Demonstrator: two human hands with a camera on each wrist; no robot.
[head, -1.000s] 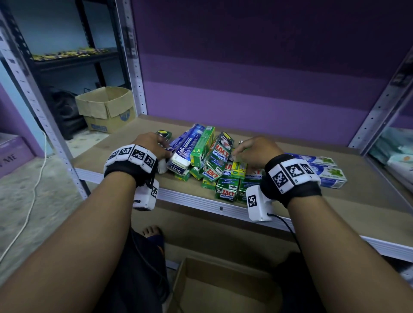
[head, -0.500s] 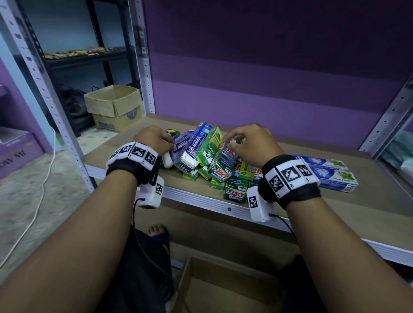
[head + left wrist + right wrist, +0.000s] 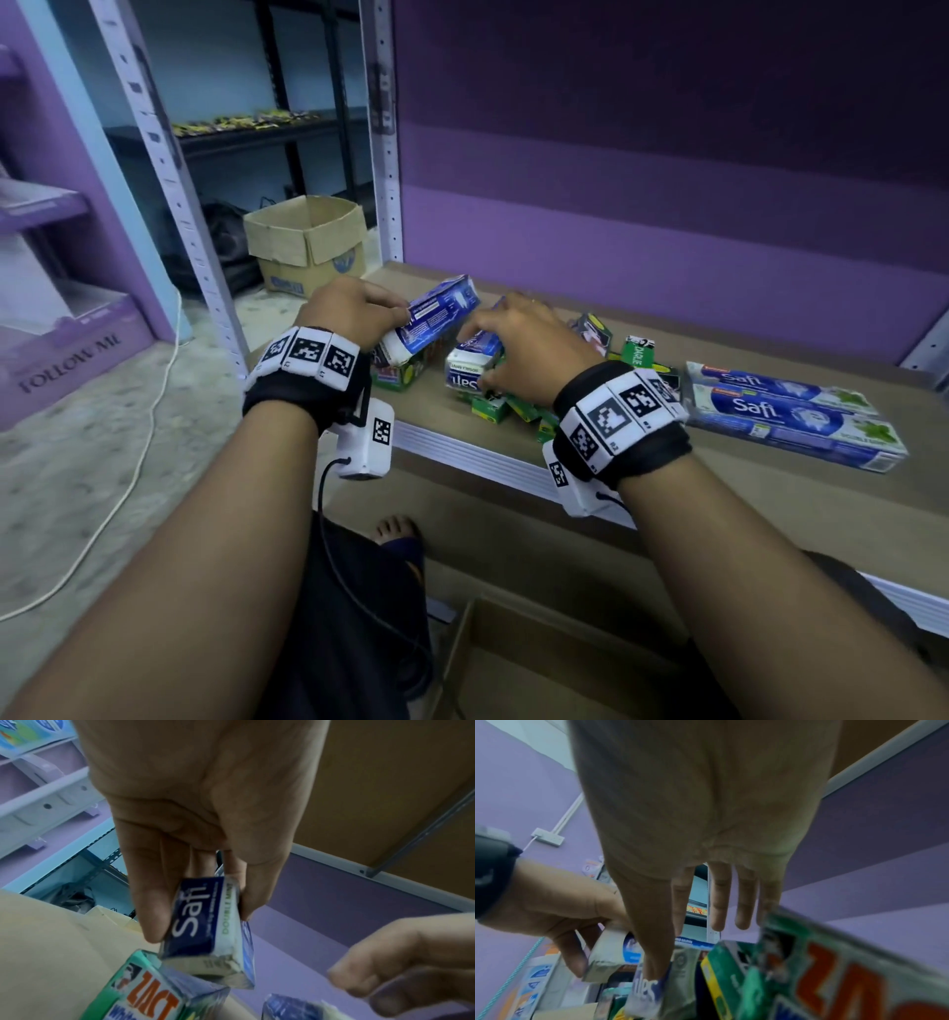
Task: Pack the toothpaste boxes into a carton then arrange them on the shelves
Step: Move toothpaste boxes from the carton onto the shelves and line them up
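Blue-and-white Safi boxes point(image 3: 791, 421) with green mint leaves lie among green Zact boxes point(image 3: 144, 992) lettered in orange-red, on a tan shelf point(image 3: 770, 493) before a purple-banded wall point(image 3: 667, 216), and both black wristbands point(image 3: 308, 380) carry black-and-white square-patterned tags.

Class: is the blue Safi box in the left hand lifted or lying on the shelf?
Lifted: the left hand grips the blue Safi box, tilted, above the shelf.
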